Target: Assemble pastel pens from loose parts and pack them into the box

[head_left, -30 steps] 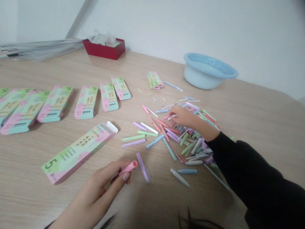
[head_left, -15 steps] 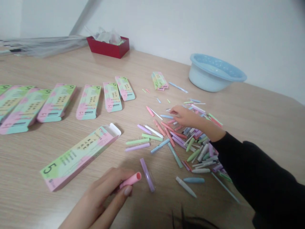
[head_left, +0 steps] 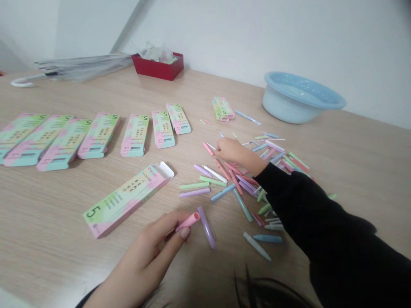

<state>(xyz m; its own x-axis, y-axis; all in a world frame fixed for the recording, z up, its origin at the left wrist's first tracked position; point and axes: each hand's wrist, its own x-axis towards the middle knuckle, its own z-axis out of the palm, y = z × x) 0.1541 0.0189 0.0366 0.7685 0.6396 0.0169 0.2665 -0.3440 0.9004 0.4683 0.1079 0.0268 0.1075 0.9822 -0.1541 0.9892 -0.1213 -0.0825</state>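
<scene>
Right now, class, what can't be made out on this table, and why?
All in the head view:
Right hand: whether its fingertips grip anything, hidden by the hand itself.
Pink pen tube: rear end, covered by the left hand.
Pen pile: part of it, behind the black sleeve.
Leftmost carton: cut off by the left edge; smallest print too blurred.
Red box: bottom, behind its front wall.

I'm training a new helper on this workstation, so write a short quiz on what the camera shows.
1. Which hand holds the pink tube?
2. True or false: in the picture, the umbrella lies to the left of the blue basin.
3. The right hand is nearest to: a) the umbrella; b) the blue basin; c) scattered pen parts.

Key:
1. The left hand.
2. True.
3. c
</scene>
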